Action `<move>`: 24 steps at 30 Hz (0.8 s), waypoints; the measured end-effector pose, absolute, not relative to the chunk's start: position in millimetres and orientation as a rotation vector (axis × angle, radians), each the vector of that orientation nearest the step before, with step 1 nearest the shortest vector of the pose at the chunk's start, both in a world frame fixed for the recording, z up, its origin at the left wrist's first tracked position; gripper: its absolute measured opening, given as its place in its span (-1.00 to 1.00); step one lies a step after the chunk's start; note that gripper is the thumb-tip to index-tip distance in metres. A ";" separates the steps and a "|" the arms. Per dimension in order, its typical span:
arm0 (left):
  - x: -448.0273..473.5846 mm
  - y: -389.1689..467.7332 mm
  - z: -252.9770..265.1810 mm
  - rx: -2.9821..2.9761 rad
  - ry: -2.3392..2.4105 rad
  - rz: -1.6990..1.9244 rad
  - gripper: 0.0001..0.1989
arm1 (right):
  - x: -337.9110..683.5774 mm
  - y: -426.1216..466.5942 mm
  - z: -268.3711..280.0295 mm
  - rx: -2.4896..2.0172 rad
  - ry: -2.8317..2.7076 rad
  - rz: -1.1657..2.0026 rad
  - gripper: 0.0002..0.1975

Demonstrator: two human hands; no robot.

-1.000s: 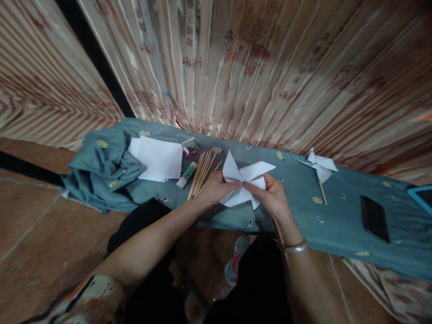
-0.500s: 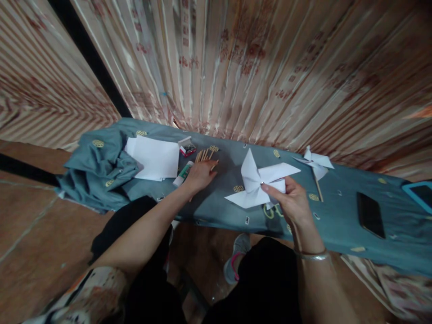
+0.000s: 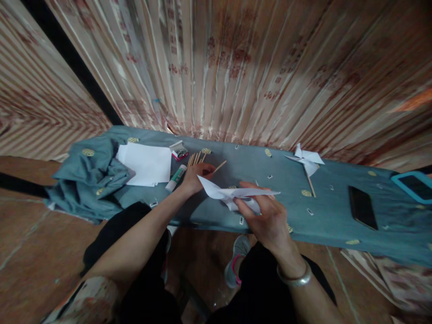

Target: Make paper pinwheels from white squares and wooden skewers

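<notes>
My left hand (image 3: 195, 179) is closed on a thin wooden stick (image 3: 220, 166), whose end sticks out to the right past the fingers. Several more wooden sticks (image 3: 193, 159) lie just behind that hand, and a glue stick (image 3: 176, 178) is beside it on the left. In my right hand (image 3: 268, 215) a white paper pinwheel head (image 3: 224, 193) is pinched between thumb and fingers, tilted so that it shows nearly edge-on above the cloth. A pinwheel on a stick (image 3: 305, 158) lies farther right.
A blue-green cloth (image 3: 286, 180) covers the narrow table, bunched at the left. White paper sheets (image 3: 150, 164) and an open small box of metal pins (image 3: 179, 151) lie left. A black phone (image 3: 362, 208) and a blue-framed device (image 3: 413, 185) lie right. A curtain (image 3: 216, 67) hangs behind.
My right hand has moved left and tipped the pinwheel head from facing up to nearly edge-on. My left hand has lifted a stick's end rightward, apart from the other sticks.
</notes>
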State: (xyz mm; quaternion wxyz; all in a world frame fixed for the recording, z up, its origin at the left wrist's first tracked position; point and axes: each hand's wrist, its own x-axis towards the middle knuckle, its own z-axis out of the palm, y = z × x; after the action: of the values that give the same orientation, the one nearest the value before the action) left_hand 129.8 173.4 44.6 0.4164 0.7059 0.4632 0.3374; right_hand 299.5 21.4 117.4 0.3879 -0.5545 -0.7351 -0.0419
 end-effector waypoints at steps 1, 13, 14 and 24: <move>132.3 168.4 49.7 1.591 1.058 0.929 -0.77 | 298.6 19.7 119.1 -1.367 -1.897 -0.144 -0.79; 135.2 116.7 105.7 0.913 0.857 0.880 -0.69 | 291.5 11.3 150.7 -1.172 -1.818 -0.185 -0.59; 134.2 117.0 104.1 0.945 0.860 0.892 -0.69 | 291.9 12.3 151.3 -1.167 -1.813 -0.189 -0.59; 121.3 113.1 119.6 1.215 0.805 0.825 -0.85 | 292.6 12.7 156.5 -1.207 -1.810 -0.188 -0.66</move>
State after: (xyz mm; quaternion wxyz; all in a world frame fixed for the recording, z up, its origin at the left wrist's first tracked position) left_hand 121.3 113.1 119.6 0.6693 0.5391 0.3571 0.3658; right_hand 292.6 12.7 156.5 0.4609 -0.4906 -0.7356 -0.0763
